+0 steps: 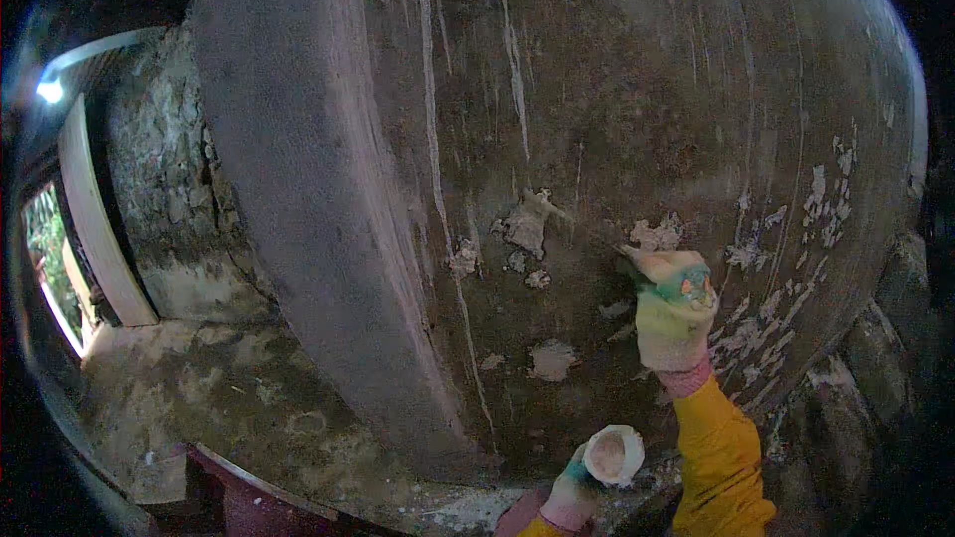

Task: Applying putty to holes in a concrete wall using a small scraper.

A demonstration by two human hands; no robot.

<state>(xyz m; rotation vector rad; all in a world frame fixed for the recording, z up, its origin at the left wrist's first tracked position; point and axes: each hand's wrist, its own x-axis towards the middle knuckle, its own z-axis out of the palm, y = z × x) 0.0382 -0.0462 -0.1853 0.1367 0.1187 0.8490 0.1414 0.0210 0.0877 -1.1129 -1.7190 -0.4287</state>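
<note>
My right hand (pixel 678 310), in a pale glove stained green and orange, is raised against a dark, streaked wall (pixel 597 139). Its fingers are closed and point left along the surface; whatever they grip is too dark and small to name. Just above the knuckles is a rough whitish patch (pixel 657 232). Lower down, my left hand (pixel 570 495), gloved too, grips a small white cup (pixel 614 455) by its side. The mouth of the cup faces me and shows a pale pinkish filling. More whitish patches (pixel 527 224) mark the wall left of my right hand.
A smooth grey vertical band (pixel 298 159) edges the wall on the left. Beyond it lie a stained floor (pixel 269 388), a pale plank (pixel 90 209) by a bright opening, and a lit lamp (pixel 50 90). A dark red object (pixel 259 507) stands low at left. Grey sack-like shapes (pixel 846 428) sit at right.
</note>
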